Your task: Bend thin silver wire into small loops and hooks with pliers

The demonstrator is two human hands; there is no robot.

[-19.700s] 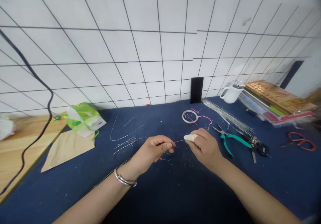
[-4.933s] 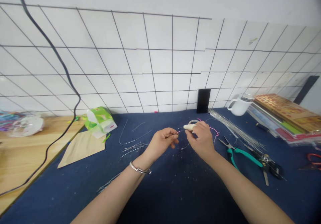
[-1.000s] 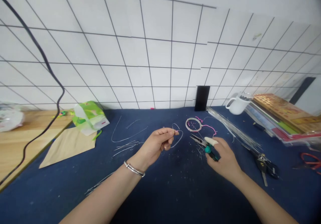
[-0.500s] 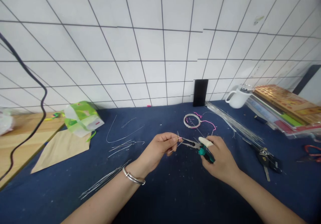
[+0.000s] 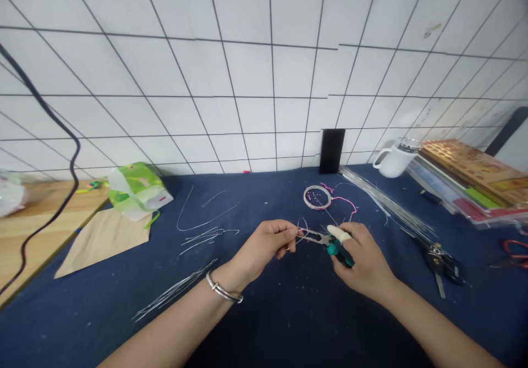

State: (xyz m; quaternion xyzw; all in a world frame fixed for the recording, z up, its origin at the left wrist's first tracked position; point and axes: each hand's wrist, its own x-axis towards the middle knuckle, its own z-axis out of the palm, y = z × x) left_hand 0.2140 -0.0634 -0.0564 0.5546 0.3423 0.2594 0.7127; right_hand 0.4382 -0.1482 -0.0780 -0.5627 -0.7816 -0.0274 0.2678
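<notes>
Between the fingertips of my left hand (image 5: 275, 238) is a small piece of thin wire (image 5: 306, 226) with a pinkish bit at the pinch. My right hand (image 5: 363, 258) is wrapped round the green and black handles of long-nosed pliers (image 5: 322, 238), whose jaws reach to the wire beside my left fingertips. A white cover (image 5: 338, 234) sits on one finger of my right hand. Just beyond the pliers lies a round white ring-shaped dish (image 5: 306, 204) with small pink pieces inside. Pink cord (image 5: 350, 203) trails from its right side.
Loose wires (image 5: 212, 236) and a wire bundle (image 5: 175, 291) lie left on the blue cloth. Another long bundle (image 5: 388, 203) is at the right, with keys (image 5: 439, 266), scissors (image 5: 513, 252), a white mug (image 5: 394, 161) and stacked books (image 5: 478, 172). A black slab (image 5: 331, 150) leans against the wall.
The wire at my left fingertips now bends in a curve above the plier jaws. Both hands keep their grip and stay close together; the whole view has shifted slightly.
</notes>
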